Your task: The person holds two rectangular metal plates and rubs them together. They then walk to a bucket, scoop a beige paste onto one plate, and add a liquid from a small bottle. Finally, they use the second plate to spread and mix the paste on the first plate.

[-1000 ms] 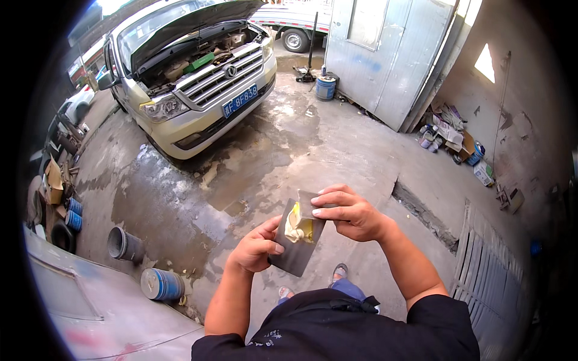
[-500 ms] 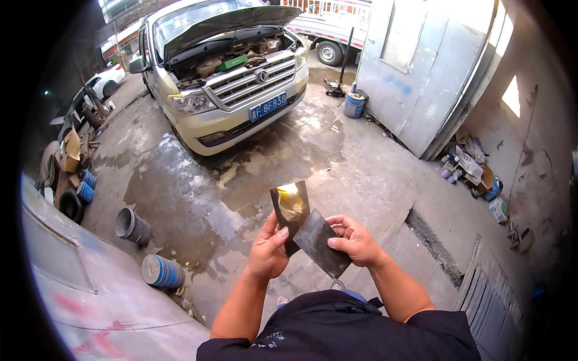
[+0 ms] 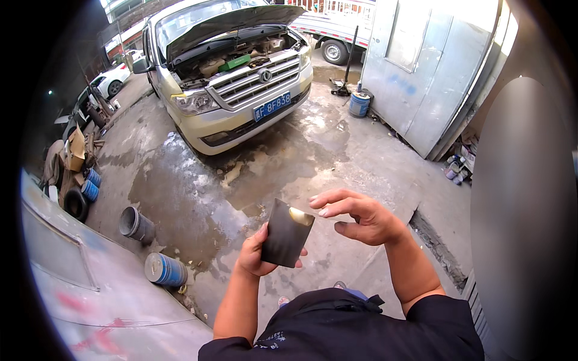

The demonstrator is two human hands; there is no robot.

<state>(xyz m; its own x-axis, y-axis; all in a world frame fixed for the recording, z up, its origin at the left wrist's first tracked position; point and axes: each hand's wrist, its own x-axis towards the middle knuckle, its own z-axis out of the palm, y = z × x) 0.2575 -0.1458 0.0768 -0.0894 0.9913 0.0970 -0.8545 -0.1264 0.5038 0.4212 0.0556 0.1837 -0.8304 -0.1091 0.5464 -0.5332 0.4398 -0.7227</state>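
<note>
My left hand (image 3: 260,251) grips a dark, flat rectangular plate (image 3: 285,240) in front of my body, fingers behind it and thumb at its left edge. A pale yellow, paste-like patch (image 3: 301,216) shows at the upper right corner. Whether the second plate lies stacked under this one is hard to make out. My right hand (image 3: 364,218) is raised just right of the plate, apart from it, fingers bent and spread with nothing in them.
A cream van (image 3: 241,114) with its hood up stands ahead on wet concrete. Buckets (image 3: 164,270) line the left, beside a pale panel (image 3: 66,253). Right are a metal door (image 3: 421,72), a blue bucket (image 3: 359,103) and a floor trench (image 3: 436,246). A blurred grey patch (image 3: 524,180) covers the far right.
My right hand has let go of its plate and moved up and right, opening. The left hand now holds a plate covering most of the yellow paste.
</note>
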